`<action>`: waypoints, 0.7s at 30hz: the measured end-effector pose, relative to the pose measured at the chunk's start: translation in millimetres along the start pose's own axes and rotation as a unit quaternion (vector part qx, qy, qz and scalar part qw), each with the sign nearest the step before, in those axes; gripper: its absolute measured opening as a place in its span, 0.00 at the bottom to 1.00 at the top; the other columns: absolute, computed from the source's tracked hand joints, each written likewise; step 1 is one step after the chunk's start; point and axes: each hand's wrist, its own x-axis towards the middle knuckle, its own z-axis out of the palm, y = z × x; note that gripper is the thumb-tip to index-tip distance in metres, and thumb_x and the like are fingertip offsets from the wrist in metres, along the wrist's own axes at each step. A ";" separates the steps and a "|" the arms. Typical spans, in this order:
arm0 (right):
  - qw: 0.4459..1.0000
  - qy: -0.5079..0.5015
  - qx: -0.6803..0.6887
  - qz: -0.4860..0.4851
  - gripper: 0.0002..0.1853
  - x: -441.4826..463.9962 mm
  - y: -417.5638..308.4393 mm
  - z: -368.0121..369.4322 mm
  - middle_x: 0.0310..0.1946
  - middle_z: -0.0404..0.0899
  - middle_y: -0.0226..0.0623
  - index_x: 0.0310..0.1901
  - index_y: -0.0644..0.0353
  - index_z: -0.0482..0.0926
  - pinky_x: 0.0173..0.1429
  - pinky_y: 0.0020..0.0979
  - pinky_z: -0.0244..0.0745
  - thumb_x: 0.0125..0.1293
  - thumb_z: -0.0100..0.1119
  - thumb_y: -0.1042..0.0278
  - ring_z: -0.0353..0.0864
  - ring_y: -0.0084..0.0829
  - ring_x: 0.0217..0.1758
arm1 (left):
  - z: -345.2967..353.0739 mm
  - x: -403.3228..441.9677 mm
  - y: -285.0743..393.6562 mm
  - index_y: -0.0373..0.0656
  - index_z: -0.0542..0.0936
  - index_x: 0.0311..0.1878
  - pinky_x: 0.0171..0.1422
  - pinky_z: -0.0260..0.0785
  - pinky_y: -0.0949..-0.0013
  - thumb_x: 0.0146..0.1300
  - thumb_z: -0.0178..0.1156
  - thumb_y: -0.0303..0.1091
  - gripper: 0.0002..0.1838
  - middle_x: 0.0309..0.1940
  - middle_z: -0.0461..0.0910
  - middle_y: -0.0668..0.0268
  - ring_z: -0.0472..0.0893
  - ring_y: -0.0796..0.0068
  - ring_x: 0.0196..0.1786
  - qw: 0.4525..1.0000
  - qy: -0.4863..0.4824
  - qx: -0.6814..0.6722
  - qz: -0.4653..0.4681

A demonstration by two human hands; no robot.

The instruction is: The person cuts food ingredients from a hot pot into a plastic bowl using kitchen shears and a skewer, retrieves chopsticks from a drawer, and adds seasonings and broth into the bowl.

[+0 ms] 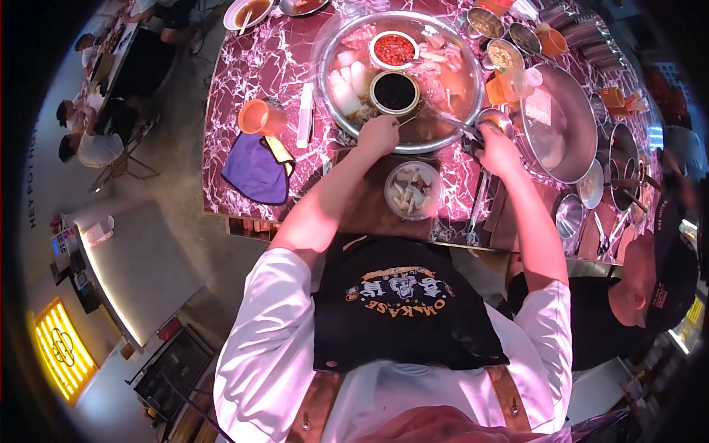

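My left hand (379, 135) is closed at the near rim of a large round metal pan (329, 111), right beside a small bowl of dark sauce (394, 93). What its fingers pinch is too small to make out. My right hand (497, 150) grips metal tongs (456, 124), whose tips reach over the pan's right side. Inside the pan are pale blocks (344, 94), pinkish meat pieces (445, 63) and a bowl of chopped red chili (394, 49). A clear round tub of pale and grey pieces (412, 192) sits between my forearms.
At left are an orange cup (261, 117), a purple cloth (255, 168) and a white slim box (304, 116). A big metal basin (576, 140), small bowls (486, 22) and a bottle (528, 80) crowd the right. A person (628, 295) is close at right.
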 end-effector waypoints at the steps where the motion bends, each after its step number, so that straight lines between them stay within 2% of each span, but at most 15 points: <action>1: 1.000 0.010 0.020 -0.007 0.31 -11.3 6.3 -4.4 0.54 0.81 0.50 0.63 0.53 0.72 0.59 0.49 0.78 0.57 0.68 0.67 0.81 0.54 0.57 | 2.4 -4.2 -7.9 0.43 0.87 0.47 0.56 0.77 0.52 0.66 0.57 0.38 0.15 0.45 0.87 0.51 0.86 0.51 0.50 0.999 0.009 -0.036 0.017; 4: 0.997 0.057 0.053 -0.019 0.31 -33.8 21.4 -5.7 0.54 0.80 0.50 0.63 0.54 0.72 0.59 0.48 0.77 0.57 0.69 0.69 0.81 0.53 0.57 | 11.4 -10.0 -24.7 0.41 0.87 0.49 0.55 0.76 0.56 0.67 0.59 0.38 0.15 0.43 0.87 0.53 0.86 0.57 0.47 0.990 0.003 -0.132 0.047; 5: 0.997 0.038 0.075 0.001 0.31 -40.0 23.5 -7.5 0.54 0.80 0.50 0.64 0.54 0.72 0.60 0.49 0.76 0.57 0.69 0.71 0.81 0.53 0.58 | 15.4 -10.6 -28.0 0.40 0.87 0.50 0.55 0.76 0.58 0.67 0.60 0.38 0.15 0.42 0.88 0.54 0.87 0.59 0.46 0.985 -0.005 -0.162 0.054; 8: 0.995 0.051 0.085 0.004 0.32 -52.3 22.4 -11.2 0.54 0.80 0.50 0.65 0.54 0.72 0.61 0.48 0.76 0.57 0.70 0.71 0.80 0.53 0.58 | 18.5 -17.7 -26.7 0.38 0.86 0.49 0.39 0.75 0.68 0.69 0.60 0.36 0.13 0.33 0.86 0.62 0.82 0.73 0.32 0.954 -0.053 -0.295 0.014; 11: 0.992 0.070 0.105 -0.021 0.33 -63.6 21.8 -14.4 0.55 0.80 0.51 0.66 0.54 0.71 0.62 0.47 0.76 0.58 0.70 0.71 0.81 0.53 0.58 | 26.3 -18.7 -36.8 0.41 0.85 0.50 0.24 0.63 0.77 0.73 0.58 0.36 0.12 0.25 0.77 0.73 0.70 0.85 0.22 0.874 -0.139 -0.449 -0.120; 14: 0.991 0.016 0.126 0.033 0.33 -72.0 11.4 -26.1 0.57 0.80 0.52 0.66 0.54 0.71 0.62 0.45 0.76 0.58 0.71 0.69 0.81 0.52 0.59 | 22.1 -31.0 -37.8 0.43 0.83 0.52 0.19 0.51 0.80 0.75 0.57 0.36 0.11 0.23 0.70 0.79 0.62 0.90 0.17 0.809 -0.176 -0.536 -0.167; 17: 0.995 0.008 0.087 0.046 0.34 -80.9 1.1 -31.5 0.58 0.80 0.52 0.67 0.54 0.70 0.62 0.45 0.76 0.57 0.71 0.66 0.81 0.52 0.59 | 17.7 -39.5 -44.0 0.43 0.82 0.53 0.20 0.53 0.80 0.76 0.56 0.35 0.10 0.23 0.70 0.79 0.63 0.89 0.18 0.781 -0.194 -0.561 -0.194; 20: 0.973 -0.086 0.178 0.120 0.35 -86.5 -21.3 -50.8 0.56 0.81 0.53 0.67 0.54 0.70 0.62 0.45 0.75 0.56 0.71 0.63 0.82 0.52 0.59 | 19.8 -46.4 -57.4 0.43 0.83 0.52 0.20 0.53 0.81 0.76 0.56 0.35 0.10 0.23 0.70 0.78 0.63 0.89 0.18 0.764 -0.200 -0.586 -0.179; 21: 0.973 -0.085 0.185 0.111 0.35 -84.2 -18.7 -44.5 0.55 0.82 0.53 0.67 0.54 0.70 0.62 0.45 0.75 0.56 0.71 0.62 0.82 0.52 0.58 | 20.7 -49.4 -61.9 0.42 0.83 0.51 0.21 0.55 0.80 0.76 0.56 0.35 0.10 0.23 0.71 0.78 0.64 0.88 0.19 0.790 -0.188 -0.560 -0.163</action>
